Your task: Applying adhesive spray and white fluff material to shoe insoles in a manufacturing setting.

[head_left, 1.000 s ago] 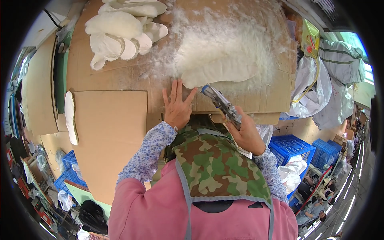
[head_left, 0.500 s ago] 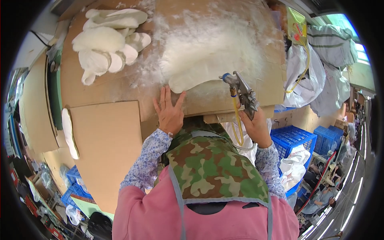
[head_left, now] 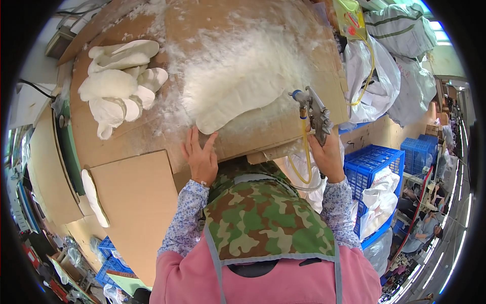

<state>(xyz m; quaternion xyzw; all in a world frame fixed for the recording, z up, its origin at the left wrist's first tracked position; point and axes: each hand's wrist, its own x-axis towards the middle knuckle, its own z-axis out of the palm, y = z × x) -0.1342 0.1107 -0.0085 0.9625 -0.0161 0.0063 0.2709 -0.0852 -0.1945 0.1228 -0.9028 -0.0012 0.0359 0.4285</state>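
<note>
A white, fuzzy insole shape lies on the cardboard-covered table, its far edge blending into white fluff. My left hand is palm down with fingers spread, its fingertips at the insole's near left end. In my right hand is a metal spray gun, held upright by its lower part. The gun's blue-ringed nozzle points left, just beyond the insole's right end. A yellow hose loops down from the gun. The fingers behind the gun are partly hidden.
Several fluffy white insoles are heaped at the far left. A single white insole stands by a cardboard sheet. White sacks hang at the right. Below them, a blue crate holds white bags. Another person sits at far right.
The whole view has shifted and tilted slightly. My right hand has drawn the spray gun rightward, away from the insole and my left hand. The left hand stays at the insole's end.
</note>
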